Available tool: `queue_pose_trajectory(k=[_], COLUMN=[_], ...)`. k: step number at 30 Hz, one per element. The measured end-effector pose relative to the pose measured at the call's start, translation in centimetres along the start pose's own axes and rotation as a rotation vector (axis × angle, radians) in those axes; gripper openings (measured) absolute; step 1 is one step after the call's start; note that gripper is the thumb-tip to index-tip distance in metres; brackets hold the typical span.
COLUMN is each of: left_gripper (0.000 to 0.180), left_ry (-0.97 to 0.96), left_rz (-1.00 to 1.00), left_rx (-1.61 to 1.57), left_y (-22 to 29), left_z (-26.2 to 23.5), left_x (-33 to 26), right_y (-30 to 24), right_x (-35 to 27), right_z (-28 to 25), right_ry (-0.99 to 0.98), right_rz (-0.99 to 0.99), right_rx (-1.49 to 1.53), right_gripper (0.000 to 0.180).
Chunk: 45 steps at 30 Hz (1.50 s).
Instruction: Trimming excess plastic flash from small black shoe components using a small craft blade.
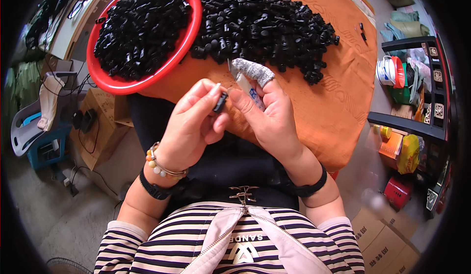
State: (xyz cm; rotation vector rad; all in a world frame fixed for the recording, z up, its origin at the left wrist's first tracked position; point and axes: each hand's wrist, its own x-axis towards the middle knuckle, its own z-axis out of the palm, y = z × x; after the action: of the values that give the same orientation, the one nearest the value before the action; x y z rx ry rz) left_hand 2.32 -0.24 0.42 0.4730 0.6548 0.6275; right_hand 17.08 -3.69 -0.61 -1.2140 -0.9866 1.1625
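L hand point(189, 122) is pinching a small black part point(220, 102) just below the red basin point(192, 34), R hand point(274, 112) is gripping a blade point(244, 84) w/ a sleeved finger — a slip is risking a cut or a dropped part.

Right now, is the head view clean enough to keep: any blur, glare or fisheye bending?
Head view: even daylight, no harsh glare; the left hand, right hand and the small black part between them are sharp. Heavy fisheye: dark corners, and the shelf at the right bends and softens. The red tray shows mild sheen.
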Motion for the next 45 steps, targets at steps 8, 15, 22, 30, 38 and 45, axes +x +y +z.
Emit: queue_pose_trajectory(k=[8, 15, 22, 30, 38, 45], left_gripper=[0.029, 0.044, 0.031, 0.028, 0.018, 0.020], left_ry=[0.138, -0.043, 0.065, -0.040, -0.150, -0.154], left_rz=[0.362, 0.543, 0.304, 0.030, 0.008, -0.014], left_rx=[0.001, 0.007, 0.146, 0.329, 0.071, -0.090], left_y=[3.0, 6.2, 3.0, -0.8, -1.0, -0.3], left_z=[-3.7, -5.6, -2.9, -0.1, -0.5, -0.8], left_x=[0.6, 0.9, 1.0, 1.5, 1.5, 1.1], right_y=[1.6, 2.3, 2.2, 0.4, -2.1, -1.6], right_x=[1.2, 2.0, 1.8, -0.4, -1.9, -2.0], right_z=[-5.5, -6.8, -6.6, -3.6, -1.2, -2.1], right_ry=[0.317, 0.410, 0.387, 0.118, -0.094, -0.068], right_rz=[-0.137, -0.192, -0.210, -0.108, 0.056, 0.000], right_rx=[-0.343, -0.890, -0.926, -0.281, 0.010, 0.042], right_gripper=[0.048, 0.052, 0.054, 0.056, 0.055, 0.043])
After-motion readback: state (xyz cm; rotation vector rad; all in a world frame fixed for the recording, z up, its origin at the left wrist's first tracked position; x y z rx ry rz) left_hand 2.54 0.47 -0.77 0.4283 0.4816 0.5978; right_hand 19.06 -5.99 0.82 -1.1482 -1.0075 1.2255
